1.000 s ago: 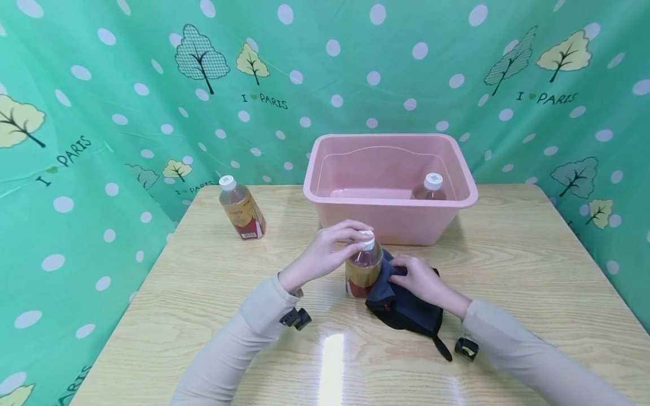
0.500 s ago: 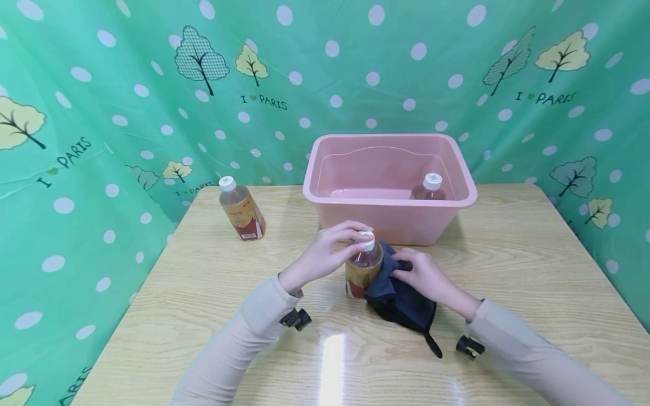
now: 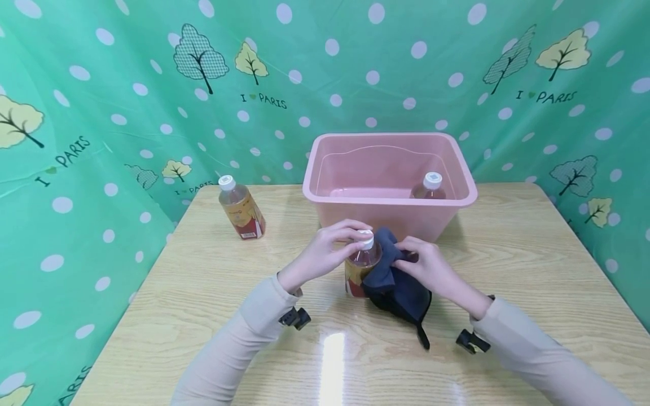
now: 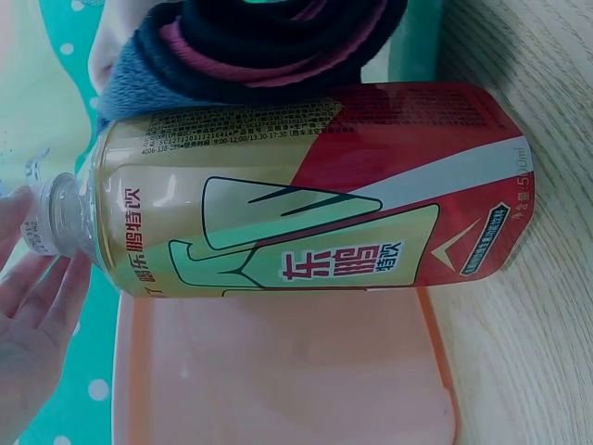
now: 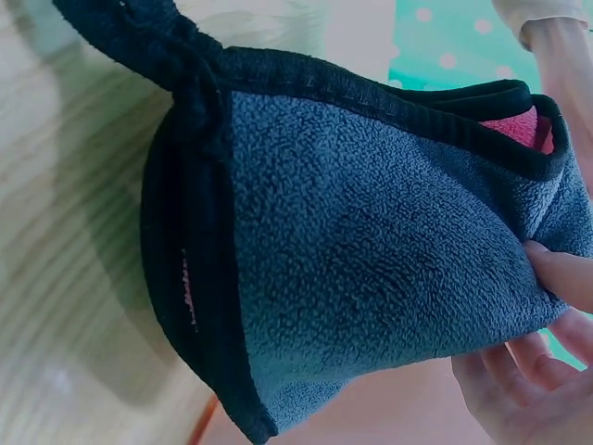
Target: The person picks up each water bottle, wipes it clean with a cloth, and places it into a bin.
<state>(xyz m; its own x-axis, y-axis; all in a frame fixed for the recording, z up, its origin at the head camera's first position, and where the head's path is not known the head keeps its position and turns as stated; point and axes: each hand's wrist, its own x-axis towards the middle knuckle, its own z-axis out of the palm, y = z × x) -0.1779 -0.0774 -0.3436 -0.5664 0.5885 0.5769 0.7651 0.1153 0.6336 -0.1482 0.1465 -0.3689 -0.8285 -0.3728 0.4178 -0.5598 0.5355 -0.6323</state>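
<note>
A drink bottle point(image 3: 357, 274) with a white cap and a gold and red label point(image 4: 315, 195) stands upright on the table in front of the pink bin. My left hand point(image 3: 327, 251) grips its cap from the left, fingers and thumb about it. On the bottle's right side, my right hand point(image 3: 426, 265) pinches a folded dark blue cloth point(image 3: 401, 293) with black edging and a hanging loop. The upper part of this cloth lies against the bottle, hiding part of its label. In the right wrist view the cloth point(image 5: 371, 222) shows a pink inner side between thumb and fingers.
A pink bin point(image 3: 391, 201) stands at the back of the wooden table point(image 3: 203, 316), with a second bottle point(image 3: 431, 183) inside at its right. Another bottle point(image 3: 242, 208) stands at the back left. A green patterned curtain point(image 3: 355, 67) hangs behind.
My right hand has moved up a little, drawing the cloth higher along the bottle's right side. The cloth's loop has shifted left. My left hand has stayed on the cap.
</note>
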